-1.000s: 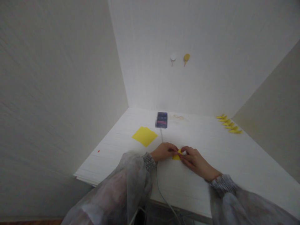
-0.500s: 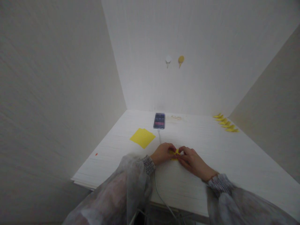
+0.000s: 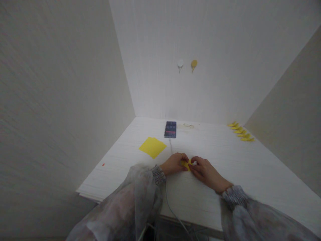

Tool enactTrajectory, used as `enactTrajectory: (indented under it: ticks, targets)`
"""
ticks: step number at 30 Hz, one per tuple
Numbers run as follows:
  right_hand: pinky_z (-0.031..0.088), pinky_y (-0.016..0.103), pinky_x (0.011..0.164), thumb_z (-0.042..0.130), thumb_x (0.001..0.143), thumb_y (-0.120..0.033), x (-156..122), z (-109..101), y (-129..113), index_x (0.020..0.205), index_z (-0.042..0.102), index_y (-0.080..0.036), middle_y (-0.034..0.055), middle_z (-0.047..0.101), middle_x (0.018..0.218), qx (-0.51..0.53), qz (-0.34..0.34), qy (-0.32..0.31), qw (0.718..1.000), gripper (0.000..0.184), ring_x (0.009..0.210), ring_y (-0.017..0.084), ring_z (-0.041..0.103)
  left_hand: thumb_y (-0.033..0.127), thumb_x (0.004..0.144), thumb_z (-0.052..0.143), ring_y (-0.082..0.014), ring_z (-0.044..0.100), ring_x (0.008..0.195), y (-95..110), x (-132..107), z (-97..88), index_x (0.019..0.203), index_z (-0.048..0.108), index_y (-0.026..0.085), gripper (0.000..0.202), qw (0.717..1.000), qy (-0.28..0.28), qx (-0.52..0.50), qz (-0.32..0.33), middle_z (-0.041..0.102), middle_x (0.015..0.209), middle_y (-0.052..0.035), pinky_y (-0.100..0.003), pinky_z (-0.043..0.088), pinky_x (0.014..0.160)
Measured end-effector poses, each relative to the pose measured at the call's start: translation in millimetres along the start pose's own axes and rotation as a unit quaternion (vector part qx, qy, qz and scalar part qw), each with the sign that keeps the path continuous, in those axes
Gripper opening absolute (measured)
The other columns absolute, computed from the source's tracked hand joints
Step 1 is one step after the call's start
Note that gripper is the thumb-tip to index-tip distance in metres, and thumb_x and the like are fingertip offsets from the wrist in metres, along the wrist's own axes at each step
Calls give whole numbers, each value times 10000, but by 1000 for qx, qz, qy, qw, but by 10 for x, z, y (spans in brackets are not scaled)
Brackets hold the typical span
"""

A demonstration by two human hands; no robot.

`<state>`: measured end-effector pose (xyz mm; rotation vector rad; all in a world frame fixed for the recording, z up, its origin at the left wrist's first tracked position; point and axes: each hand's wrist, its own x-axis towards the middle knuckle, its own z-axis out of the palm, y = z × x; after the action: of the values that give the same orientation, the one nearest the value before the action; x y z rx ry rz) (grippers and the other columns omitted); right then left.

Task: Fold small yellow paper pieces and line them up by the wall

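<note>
A small piece of folded yellow paper is between my two hands, just above or on the white table. My left hand grips its left side, with thumb and fingers closed on it. On the right side, the fingers of my right hand pinch the same paper. Parts of the paper are hidden by the fingers. To the left lies a stack of flat yellow paper squares. Several folded yellow paper pieces stand in a row at the far right.
A phone with a blurred screen lies at the back, its white cable running under my left wrist to the table's front edge. Walls enclose the table on three sides. Two hooks, one white and one yellow, hang on the back wall.
My left fingers have shifted slightly on the folded paper, and more of its yellow surface shows between the hands. Other things stay where they were.
</note>
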<state>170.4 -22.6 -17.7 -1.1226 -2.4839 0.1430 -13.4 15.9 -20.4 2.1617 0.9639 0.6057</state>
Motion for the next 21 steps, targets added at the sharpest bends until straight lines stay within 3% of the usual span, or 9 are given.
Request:
enactTrajectory:
  ticks: [10, 15, 21]
  targets:
    - [396, 324, 700, 391, 824, -255, 1, -43, -28, 818, 641, -220, 78, 536, 960, -4, 9, -16, 1000, 253, 816, 178, 517, 154, 585, 630, -193, 494, 932, 40, -30, -72, 984, 497, 160, 420, 998, -41, -3, 43, 544, 974, -67, -324, 372, 831]
    - [397, 325, 703, 396, 824, -243, 9, -49, -37, 824, 638, -223, 73, 524, 954, 5, 14, -14, 1000, 243, 798, 170, 519, 122, 557, 645, -194, 483, 971, -12, -49, -98, 1042, 445, 155, 526, 995, -67, -63, 42, 517, 1026, -81, -323, 374, 849]
    - [406, 296, 683, 415, 811, -227, 69, -74, -89, 759, 614, -188, 56, 536, 813, 28, 4, -6, 1000, 209, 749, 161, 517, 193, 509, 703, -199, 468, 1001, -24, -72, -165, 1051, 443, 164, 602, 989, -84, -108, 57, 503, 1047, -77, -340, 357, 879]
